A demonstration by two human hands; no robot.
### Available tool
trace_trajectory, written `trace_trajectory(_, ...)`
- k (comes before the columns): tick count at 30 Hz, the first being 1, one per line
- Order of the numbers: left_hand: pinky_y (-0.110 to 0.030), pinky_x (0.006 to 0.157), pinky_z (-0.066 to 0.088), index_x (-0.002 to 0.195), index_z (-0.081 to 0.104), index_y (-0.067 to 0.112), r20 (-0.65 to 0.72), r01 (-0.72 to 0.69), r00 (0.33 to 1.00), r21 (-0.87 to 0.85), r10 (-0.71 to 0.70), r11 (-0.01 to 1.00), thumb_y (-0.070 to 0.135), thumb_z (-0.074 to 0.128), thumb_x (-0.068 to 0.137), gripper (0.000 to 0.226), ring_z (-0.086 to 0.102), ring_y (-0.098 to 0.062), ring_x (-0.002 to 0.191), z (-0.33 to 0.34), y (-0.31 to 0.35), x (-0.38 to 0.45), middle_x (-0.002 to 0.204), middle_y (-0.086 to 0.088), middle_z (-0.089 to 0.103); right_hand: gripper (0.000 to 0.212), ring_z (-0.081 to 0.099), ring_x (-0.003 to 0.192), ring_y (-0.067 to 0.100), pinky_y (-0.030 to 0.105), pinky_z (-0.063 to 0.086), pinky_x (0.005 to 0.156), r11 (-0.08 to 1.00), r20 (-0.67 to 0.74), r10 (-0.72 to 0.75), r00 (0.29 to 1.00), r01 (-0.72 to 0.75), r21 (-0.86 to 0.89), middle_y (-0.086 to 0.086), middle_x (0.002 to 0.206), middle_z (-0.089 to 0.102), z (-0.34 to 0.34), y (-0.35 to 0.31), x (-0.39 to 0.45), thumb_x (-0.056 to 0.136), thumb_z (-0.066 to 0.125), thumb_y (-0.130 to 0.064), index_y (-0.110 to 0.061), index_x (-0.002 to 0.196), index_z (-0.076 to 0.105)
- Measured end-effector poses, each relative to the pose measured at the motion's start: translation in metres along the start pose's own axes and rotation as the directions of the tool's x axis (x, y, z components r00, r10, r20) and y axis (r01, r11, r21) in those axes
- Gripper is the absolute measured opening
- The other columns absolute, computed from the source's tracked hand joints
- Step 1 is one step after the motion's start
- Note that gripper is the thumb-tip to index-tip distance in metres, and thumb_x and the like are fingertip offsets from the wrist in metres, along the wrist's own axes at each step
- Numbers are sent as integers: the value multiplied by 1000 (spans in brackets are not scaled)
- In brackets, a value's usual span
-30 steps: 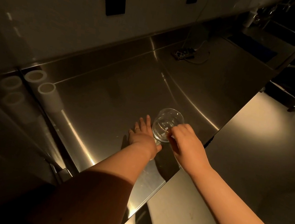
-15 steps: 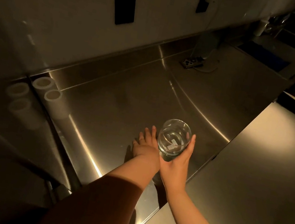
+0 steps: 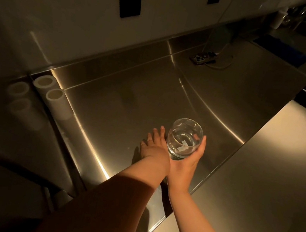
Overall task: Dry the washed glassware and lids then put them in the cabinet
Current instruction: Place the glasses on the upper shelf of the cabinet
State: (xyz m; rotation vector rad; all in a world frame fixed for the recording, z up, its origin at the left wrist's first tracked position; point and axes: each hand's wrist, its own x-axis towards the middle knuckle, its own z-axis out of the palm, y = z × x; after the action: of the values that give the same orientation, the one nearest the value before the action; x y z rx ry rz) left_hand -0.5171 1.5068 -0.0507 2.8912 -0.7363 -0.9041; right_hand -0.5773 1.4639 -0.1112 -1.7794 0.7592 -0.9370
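Our right hand [image 3: 184, 162] cups a clear stemless glass [image 3: 184, 138] from below, fingers curled round its far side, holding it upright just above the bench [image 3: 131, 95] near its front edge. Our left hand [image 3: 154, 145] lies flat, fingers straight, just beside the glass; we cannot tell whether it touches the steel. We judge the glass light, rigid, fragile and slick if wet, so gripping low round the bowl seems safest. Two white rolls [image 3: 53, 96] lie at the bench's left edge.
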Motion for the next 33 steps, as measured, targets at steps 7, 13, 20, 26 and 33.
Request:
trace_trajectory(7, -45, 117, 10, 143, -29, 9, 0, -8, 1000, -3, 8, 1000, 10, 61, 87, 106, -8, -30, 145, -2, 0, -3, 156, -14, -20, 108, 38, 130, 9, 14, 33, 100, 1000, -8, 6, 1000, -6, 17, 2, 145, 35, -1, -4, 2, 62, 86, -35, -58, 132, 7)
trace_trajectory(13, -44, 117, 12, 144, -28, 13, -35, -20, 999, -128, 15, 992, 10, 64, 84, 110, -6, -29, 146, -8, 3, -8, 157, -12, -16, 111, 41, 125, 4, -1, 30, 92, 1000, -24, -8, 1000, 9, 20, -1, 143, 37, -9, -20, 10, 60, 87, -39, -53, 136, 8)
trace_trajectory(20, -40, 112, 28, 152, -5, 12, -122, -219, 976, -519, 182, 826, 10, 54, 91, 85, 23, -29, 141, -26, 12, -32, 157, -12, 12, 113, 39, 129, 5, 13, 36, 101, 994, 32, -112, 993, 111, 24, -1, 144, 37, -55, -60, 22, 61, 87, -30, -56, 136, 8)
trace_trajectory(26, -29, 73, 45, 100, 57, 3, 190, 211, 964, -973, 183, -97, 2, 38, 90, 22, 54, -20, 77, -45, 6, -78, 85, -10, 56, 114, 39, 128, 0, 21, 38, 104, 973, 163, -227, 960, 215, 89, -11, 140, 39, -104, -127, 19, 59, 88, -22, -47, 141, 12)
trace_trajectory(33, -49, 80, 46, 117, 57, 1, 89, 383, 895, -656, 436, -651, 39, 32, 101, 48, 60, -37, 97, -43, -5, -177, 101, -26, 67, 105, 43, 123, -4, 19, 42, 98, 913, 294, -365, 883, 279, 297, -38, 125, 40, -151, -215, -24, 64, 84, -13, -31, 144, 18)
